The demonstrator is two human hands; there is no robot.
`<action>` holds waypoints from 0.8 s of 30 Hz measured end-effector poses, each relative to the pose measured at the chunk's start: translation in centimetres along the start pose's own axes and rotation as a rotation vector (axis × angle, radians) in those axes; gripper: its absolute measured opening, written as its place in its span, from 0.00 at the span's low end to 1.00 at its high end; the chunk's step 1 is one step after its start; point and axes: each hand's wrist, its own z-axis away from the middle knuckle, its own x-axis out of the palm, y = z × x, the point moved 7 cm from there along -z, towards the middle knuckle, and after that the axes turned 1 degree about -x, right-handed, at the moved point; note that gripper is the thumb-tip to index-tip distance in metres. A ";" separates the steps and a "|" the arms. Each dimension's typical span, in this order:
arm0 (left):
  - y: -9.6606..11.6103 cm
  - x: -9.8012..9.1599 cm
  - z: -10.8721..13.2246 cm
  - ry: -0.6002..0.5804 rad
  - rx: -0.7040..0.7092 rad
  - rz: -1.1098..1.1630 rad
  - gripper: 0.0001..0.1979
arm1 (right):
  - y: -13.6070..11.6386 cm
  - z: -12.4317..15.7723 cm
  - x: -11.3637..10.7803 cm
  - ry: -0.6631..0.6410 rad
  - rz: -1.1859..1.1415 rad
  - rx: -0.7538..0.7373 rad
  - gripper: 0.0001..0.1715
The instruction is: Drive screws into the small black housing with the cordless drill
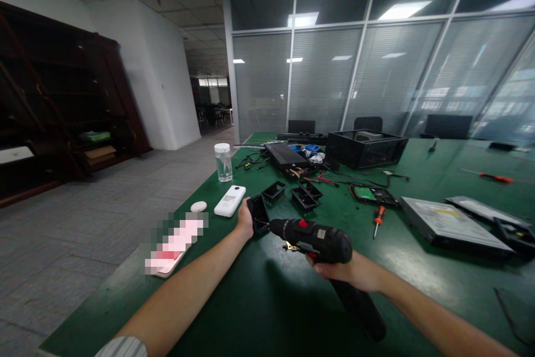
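My left hand (246, 220) grips a small black rectangular plastic frame (259, 213) by its left side, tilted up off the green table. In my right hand (340, 268) is a black cordless drill (315, 237), fingers wrapped round its handle. The drill points left, and its bit reaches the inside of the frame; whether the tip touches a screw is too small to tell. Just beyond lie several similar black frames (304, 199). A white power bank (229, 201) lies left of my left hand.
A lidded clear bottle (224, 163) and a pixelated pink phone (175, 245) stand near the left edge. Behind are cables, a black box (288, 157) and an open black case (365, 148). To the right lie an orange screwdriver (379, 220), a circuit board (371, 194) and a silver drive (453, 229).
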 end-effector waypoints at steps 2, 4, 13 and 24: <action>0.0 -0.1 0.0 0.009 0.005 -0.004 0.13 | -0.1 0.0 0.1 -0.008 -0.015 -0.012 0.17; 0.0 0.0 0.0 0.007 0.002 -0.007 0.13 | -0.2 0.0 0.1 -0.013 -0.030 -0.017 0.16; 0.0 0.2 0.2 -0.018 -0.005 -0.011 0.13 | -0.1 0.0 0.1 -0.016 -0.028 -0.004 0.13; 0.1 0.1 0.1 -0.013 0.009 -0.014 0.13 | 0.0 -0.1 0.0 -0.008 -0.051 -0.013 0.14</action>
